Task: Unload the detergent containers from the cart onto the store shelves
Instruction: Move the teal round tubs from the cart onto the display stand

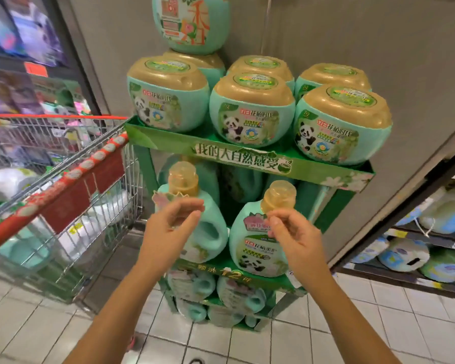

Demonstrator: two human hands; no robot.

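Note:
Two mint-green detergent bottles with amber caps stand on the middle tier of a green display stand [250,160]. My left hand [172,228] hovers in front of the left bottle [208,232], fingers relaxed, thumb and forefinger apart with nothing between them. My right hand [293,233] is at the neck of the right bottle [252,254], its loosely curled fingertips just under the cap; I see nothing gripped. The wire shopping cart [71,185] at the left holds more white and green containers, blurred.
Several round green tubs with tan lids [250,111] fill the stand's top tier, one more stacked above. More bottles lie on the lower tiers [216,290]. A shelf with packaged goods [415,253] runs along the right, a grey wall behind. White tiled floor lies below.

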